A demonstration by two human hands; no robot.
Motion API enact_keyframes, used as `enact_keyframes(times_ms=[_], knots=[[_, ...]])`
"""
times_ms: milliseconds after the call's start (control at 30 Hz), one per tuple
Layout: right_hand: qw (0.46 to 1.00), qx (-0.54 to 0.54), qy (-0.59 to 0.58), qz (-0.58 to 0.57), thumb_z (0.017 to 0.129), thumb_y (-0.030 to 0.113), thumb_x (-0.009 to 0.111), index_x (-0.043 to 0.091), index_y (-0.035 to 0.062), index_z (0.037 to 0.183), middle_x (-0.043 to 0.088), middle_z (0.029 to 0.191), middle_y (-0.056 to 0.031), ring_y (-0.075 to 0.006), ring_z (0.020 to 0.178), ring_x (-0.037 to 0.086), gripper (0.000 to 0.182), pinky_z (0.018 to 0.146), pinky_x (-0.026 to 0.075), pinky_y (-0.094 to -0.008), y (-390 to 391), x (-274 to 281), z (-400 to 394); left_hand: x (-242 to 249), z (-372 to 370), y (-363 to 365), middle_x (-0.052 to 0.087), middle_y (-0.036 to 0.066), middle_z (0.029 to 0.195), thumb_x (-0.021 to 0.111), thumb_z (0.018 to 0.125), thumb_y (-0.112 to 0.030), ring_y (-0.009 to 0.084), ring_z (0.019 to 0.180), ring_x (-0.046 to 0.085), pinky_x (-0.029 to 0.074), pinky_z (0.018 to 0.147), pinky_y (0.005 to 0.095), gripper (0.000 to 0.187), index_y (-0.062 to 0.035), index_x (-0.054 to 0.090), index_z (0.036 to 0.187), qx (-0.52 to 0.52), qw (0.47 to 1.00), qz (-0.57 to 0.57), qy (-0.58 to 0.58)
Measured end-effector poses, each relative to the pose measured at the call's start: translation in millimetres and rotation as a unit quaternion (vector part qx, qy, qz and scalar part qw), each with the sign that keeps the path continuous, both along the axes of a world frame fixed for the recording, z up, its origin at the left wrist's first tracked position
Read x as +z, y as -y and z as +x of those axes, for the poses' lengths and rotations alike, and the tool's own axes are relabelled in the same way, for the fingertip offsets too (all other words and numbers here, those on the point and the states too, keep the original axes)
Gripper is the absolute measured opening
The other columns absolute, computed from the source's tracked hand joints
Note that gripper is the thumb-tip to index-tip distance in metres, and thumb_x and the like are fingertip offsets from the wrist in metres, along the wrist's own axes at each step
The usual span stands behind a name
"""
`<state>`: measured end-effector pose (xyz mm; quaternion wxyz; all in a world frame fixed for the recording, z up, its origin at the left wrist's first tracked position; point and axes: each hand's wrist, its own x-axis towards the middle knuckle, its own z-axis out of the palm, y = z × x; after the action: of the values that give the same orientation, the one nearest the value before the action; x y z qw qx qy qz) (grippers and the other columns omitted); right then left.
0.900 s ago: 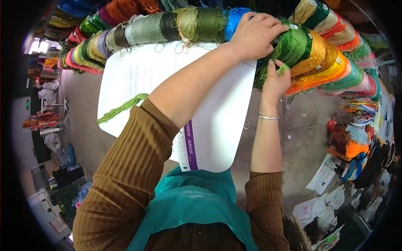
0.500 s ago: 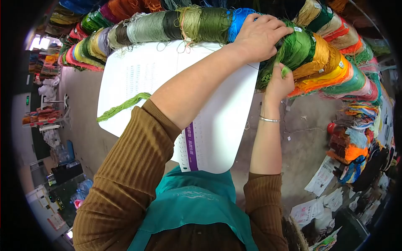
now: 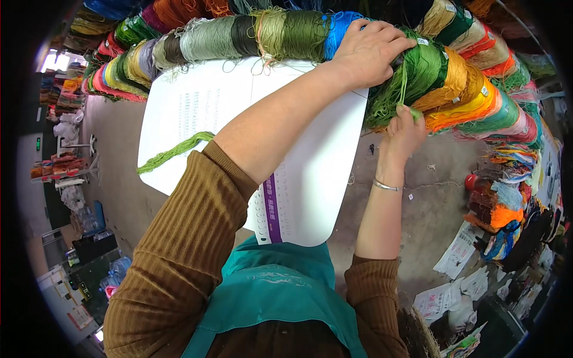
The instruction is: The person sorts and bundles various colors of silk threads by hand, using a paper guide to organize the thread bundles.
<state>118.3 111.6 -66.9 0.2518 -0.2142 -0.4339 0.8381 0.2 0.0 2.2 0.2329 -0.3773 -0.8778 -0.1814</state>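
A row of coloured yarn skeins (image 3: 239, 36) hangs across the top of the view. My left hand (image 3: 367, 51) reaches up and clasps the top of a bright green skein (image 3: 421, 68). Just below it, my right hand (image 3: 406, 128) pinches a thin green strand (image 3: 403, 89) that runs taut from the skein down to my fingers. A large white printed sheet (image 3: 298, 173) with a purple stripe lies under my left forearm. A loose light-green yarn length (image 3: 173, 153) hangs across the sheet's left edge.
Orange, yellow and teal skeins (image 3: 477, 101) continue to the right of the green one. On the concrete floor (image 3: 430, 203) at the lower right lie papers (image 3: 459, 253) and heaps of mixed yarn (image 3: 507, 209). Shelves with goods (image 3: 59, 167) stand at the far left.
My right hand has moved down and away from the green skein, drawing a thin green strand out with it. My left hand stays on the skein.
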Motion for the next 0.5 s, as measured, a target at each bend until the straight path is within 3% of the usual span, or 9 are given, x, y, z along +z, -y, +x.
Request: enact_keyframes(times_ms=[167, 500], knots=[[0.996, 0.037, -0.02, -0.08, 0.083, -0.002, 0.063, 0.058, 0.0069, 0.084, 0.056, 0.071, -0.001, -0.0056, 0.049, 0.039, 0.01, 0.042, 0.027, -0.0189, -2.2, 2.3, 5.2, -0.3, 0.8, 0.4, 0.057, -0.001, 0.126, 0.065, 0.073, -0.011, 0.0208, 0.124, 0.048, 0.034, 0.103, 0.0415, 0.058, -0.0227, 0.055, 0.129, 0.002, 1.0, -0.001, 0.0], [0.991, 0.104, -0.056, -0.061, 0.09, 0.003, 0.059, 0.058, 0.0082, 0.09, 0.064, 0.078, -0.0092, -0.0056, 0.045, 0.041, 0.005, 0.04, 0.027, -0.018, -7.0, 2.2, 11.6, -1.0, -0.3, 0.2, 0.058, -0.001, 0.126, 0.064, 0.074, -0.011, 0.0209, 0.125, 0.048, 0.034, 0.102, 0.0419, 0.056, -0.0227, 0.055, 0.129, -0.001, 1.0, 0.001, 0.006]])
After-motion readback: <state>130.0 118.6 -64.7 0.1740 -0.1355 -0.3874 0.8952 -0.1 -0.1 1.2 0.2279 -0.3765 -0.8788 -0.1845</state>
